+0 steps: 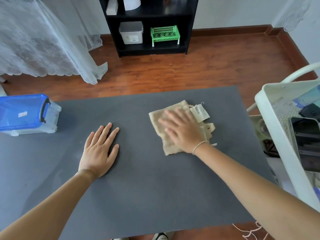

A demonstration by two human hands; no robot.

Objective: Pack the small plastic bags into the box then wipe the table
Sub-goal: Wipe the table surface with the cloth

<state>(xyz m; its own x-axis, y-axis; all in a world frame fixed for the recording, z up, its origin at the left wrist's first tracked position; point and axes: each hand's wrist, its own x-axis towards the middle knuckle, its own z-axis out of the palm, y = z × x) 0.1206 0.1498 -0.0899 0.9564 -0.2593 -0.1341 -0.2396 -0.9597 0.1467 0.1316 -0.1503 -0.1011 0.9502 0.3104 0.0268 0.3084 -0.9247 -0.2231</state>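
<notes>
A clear plastic box [50,116] with a blue lid stands shut at the left edge of the dark grey table [138,187]. No small plastic bags show. My right hand [183,130] lies flat, fingers spread, pressing a beige cloth [155,116] onto the table right of centre; a paper tag [200,112] sticks out from the cloth's far side. The hand looks motion-blurred. My left hand [100,149] rests palm down on the bare table left of centre, fingers apart, holding nothing.
A white cart [277,135] with a phone [306,142] and other items stands close against the table's right side. Beyond the table are wooden floor, a black shelf [150,49] with a green basket, and a lace curtain [43,40] at the left.
</notes>
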